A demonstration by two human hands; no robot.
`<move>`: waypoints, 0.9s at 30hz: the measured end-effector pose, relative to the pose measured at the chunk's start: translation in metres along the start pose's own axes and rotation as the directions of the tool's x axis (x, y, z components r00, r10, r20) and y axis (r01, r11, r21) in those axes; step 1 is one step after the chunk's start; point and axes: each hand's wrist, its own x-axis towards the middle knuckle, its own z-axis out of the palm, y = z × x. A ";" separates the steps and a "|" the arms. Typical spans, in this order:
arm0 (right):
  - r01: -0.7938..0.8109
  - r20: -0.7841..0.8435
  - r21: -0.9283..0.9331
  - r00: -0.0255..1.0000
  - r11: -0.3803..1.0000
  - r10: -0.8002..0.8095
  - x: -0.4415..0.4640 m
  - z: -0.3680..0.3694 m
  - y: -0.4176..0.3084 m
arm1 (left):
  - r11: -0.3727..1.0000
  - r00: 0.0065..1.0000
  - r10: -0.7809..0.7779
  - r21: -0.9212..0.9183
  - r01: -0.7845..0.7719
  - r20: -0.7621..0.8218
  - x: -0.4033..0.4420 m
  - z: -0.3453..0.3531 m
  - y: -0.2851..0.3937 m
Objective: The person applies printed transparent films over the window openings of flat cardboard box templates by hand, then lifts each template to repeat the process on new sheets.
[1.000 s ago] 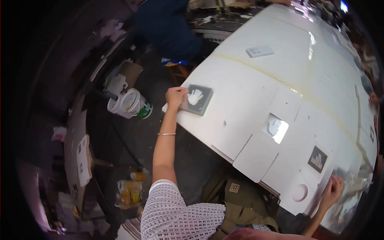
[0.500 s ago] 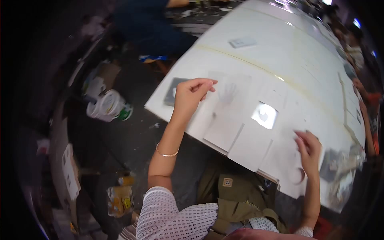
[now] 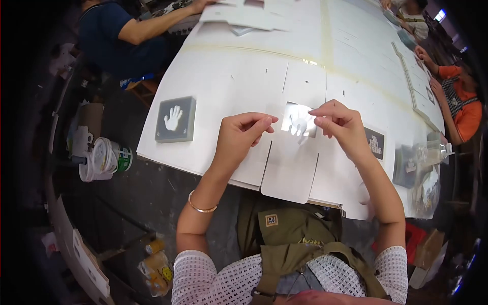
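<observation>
A clear film with a faint hand-shaped print (image 3: 300, 129) spans the space between my hands, above the white card (image 3: 288, 170). My left hand (image 3: 245, 134) is closed in a pinch at the film's left side. Fingertips of my right hand (image 3: 339, 124) pinch at its right side; the see-through edges are hard to make out. Beneath the film, a bright square (image 3: 290, 114) in the card shines with reflected light. Left of my left hand lies a thick grey foam block (image 3: 175, 120) bearing a white hand shape.
A dark panel with white lettering (image 3: 375, 143) and clear plastic wrapping (image 3: 429, 175) lie to the right on the white table (image 3: 239, 76). White buckets (image 3: 104, 160) stand on the floor at left. Co-workers (image 3: 109, 35) sit along the left and right sides.
My right hand has moved from the right of the table up and left to the film. The view has shifted, and a co-worker's arm with a white board now shows at the top.
</observation>
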 end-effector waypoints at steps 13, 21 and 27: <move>-0.280 -0.062 0.046 0.957 0.959 0.283 0.046 -0.033 0.034 | 0.901 0.986 0.153 0.402 -0.165 0.062 0.041 0.003 -0.016; -0.374 -0.007 0.057 0.927 0.926 0.375 0.061 -0.036 0.057 | 0.652 0.896 0.253 0.620 -0.436 0.364 0.020 -0.014 -0.026; -0.385 -0.006 0.024 0.923 0.923 0.385 0.062 -0.031 0.056 | 0.528 0.834 0.339 0.646 -0.551 0.435 0.019 -0.012 -0.034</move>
